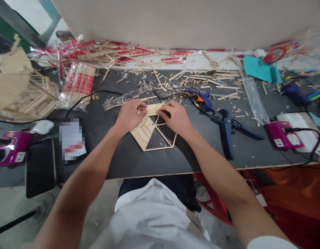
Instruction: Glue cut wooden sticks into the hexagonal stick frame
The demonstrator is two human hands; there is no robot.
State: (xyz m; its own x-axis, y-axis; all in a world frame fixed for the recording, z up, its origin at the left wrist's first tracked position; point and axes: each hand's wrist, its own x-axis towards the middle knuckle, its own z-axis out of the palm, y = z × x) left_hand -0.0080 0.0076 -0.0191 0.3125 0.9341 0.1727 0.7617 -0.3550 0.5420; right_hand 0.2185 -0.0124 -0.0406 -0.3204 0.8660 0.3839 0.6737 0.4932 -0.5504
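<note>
On the dark tabletop in front of me lies a hexagonal frame of thin wooden sticks [143, 136], with spokes meeting at its middle. Its left and far sections are lined with sticks laid side by side; dark table shows through the near and right sections. My left hand [131, 116] is closed at the left end of the far section, fingers bent. My right hand [175, 116] pinches at the right end of that section. A thin wooden stick [152, 112] spans between the two sets of fingertips, its ends hidden by them.
Beyond the frame lies a blue glue gun [205, 98], with blue cutters [227, 133] to the right. Packed sticks [78, 83], a phone [71, 140] and a wooden stick model [22, 86] are at the left. Cut bits litter the back. Purple power adapters [284, 135] stand right and left.
</note>
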